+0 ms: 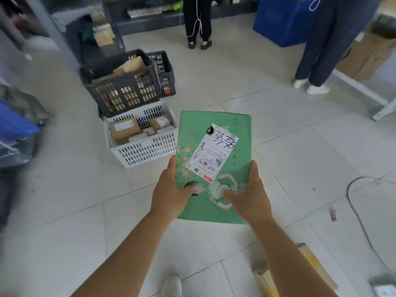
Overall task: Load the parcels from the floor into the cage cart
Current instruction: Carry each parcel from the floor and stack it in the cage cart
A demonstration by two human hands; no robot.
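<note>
Above the tiled floor point(289, 146), in the head view, a green parcel point(214, 168) with a white label point(214, 155) is held up in the air. The left hand point(171, 196) grips its near left edge, thumb on top. The right hand point(248, 196) grips its near right edge, thumb on top too. So this parcel is off the floor but not in any cart yet.

No cage cart can be told for sure in this view; the blurry things at the left edge are too unclear to name. Ahead on the left sit a white basket point(143, 151) and a dark basket point(122, 95), both with brown parcels inside. A brown box point(300, 273) lies on the floor near the person's feet, so I think at least that one is left to load. Two other people stand farther back.
</note>
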